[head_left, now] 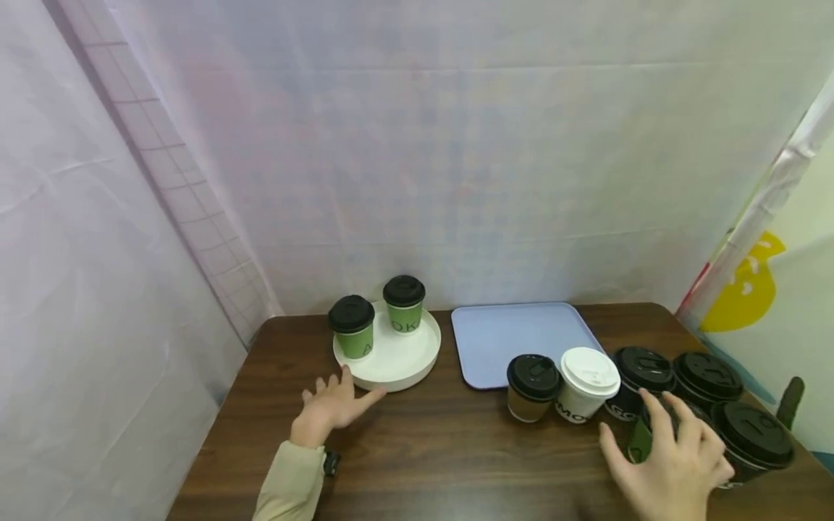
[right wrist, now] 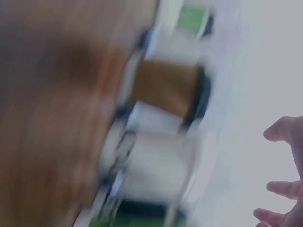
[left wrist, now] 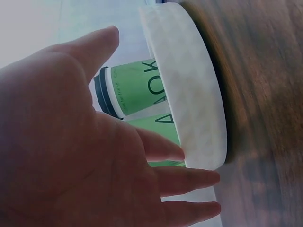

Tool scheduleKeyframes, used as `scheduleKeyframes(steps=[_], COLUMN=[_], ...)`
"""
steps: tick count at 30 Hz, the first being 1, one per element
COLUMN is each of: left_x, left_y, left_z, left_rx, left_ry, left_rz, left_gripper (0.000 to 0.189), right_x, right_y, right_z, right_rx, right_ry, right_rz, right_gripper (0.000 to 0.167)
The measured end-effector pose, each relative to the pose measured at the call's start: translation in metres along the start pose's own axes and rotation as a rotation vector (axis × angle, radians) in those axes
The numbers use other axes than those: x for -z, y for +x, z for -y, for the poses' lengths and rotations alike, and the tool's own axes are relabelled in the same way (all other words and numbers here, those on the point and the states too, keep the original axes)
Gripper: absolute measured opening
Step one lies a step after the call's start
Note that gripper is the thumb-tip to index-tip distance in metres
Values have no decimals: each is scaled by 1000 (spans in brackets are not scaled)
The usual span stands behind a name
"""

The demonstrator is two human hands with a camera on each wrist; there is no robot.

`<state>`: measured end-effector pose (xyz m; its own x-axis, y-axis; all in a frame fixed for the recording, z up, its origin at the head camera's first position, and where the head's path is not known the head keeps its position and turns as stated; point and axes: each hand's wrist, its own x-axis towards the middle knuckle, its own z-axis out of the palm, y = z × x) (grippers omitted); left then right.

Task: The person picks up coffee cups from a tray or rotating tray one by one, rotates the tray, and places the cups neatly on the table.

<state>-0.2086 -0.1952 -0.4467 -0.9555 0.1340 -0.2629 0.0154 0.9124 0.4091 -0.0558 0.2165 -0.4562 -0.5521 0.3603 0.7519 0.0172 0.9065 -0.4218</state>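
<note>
My left hand point(head_left: 331, 407), fingers spread and holding nothing, hovers by the front left of a round white tray point(head_left: 391, 378). Two green paper cups with black lids stand on that tray, a left one point(head_left: 355, 341) and a back one point(head_left: 405, 316). On the right, my right hand point(head_left: 677, 463) has its thumb and fingers apart over a green cup point(head_left: 641, 438), which it partly hides. Nothing shows between the right fingers point(right wrist: 283, 189) in the right wrist view, which is blurred; whether they touch that cup in the head view is unclear.
A brown cup point(head_left: 529, 405) with a black lid and a white-lidded cup point(head_left: 586, 383) stand before a pale blue rectangular tray point(head_left: 521, 336). Several black-lidded cups, including a dark one point(head_left: 641, 373) and a large one point(head_left: 752, 438), crowd the right. White curtains point(head_left: 456, 181) hang behind.
</note>
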Motion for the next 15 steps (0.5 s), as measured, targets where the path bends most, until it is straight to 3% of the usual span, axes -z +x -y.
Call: scheduleKeyframes(steps=[5, 9, 15], left_x=[3, 4, -3], left_y=[-3, -2, 6], left_z=[-2, -1, 7], left_rx=[1, 2, 9], left_ry=[-6, -45, -97], left_rz=[6, -19, -74], left_gripper=[110, 110, 111], right_x=[-25, -53, -111], right_y=[2, 6, 19], right_z=[67, 117, 171], right_rx=[201, 312, 359], right_ry=[248, 374, 413], right_rz=[8, 120, 398], right_gripper=[56, 54, 55])
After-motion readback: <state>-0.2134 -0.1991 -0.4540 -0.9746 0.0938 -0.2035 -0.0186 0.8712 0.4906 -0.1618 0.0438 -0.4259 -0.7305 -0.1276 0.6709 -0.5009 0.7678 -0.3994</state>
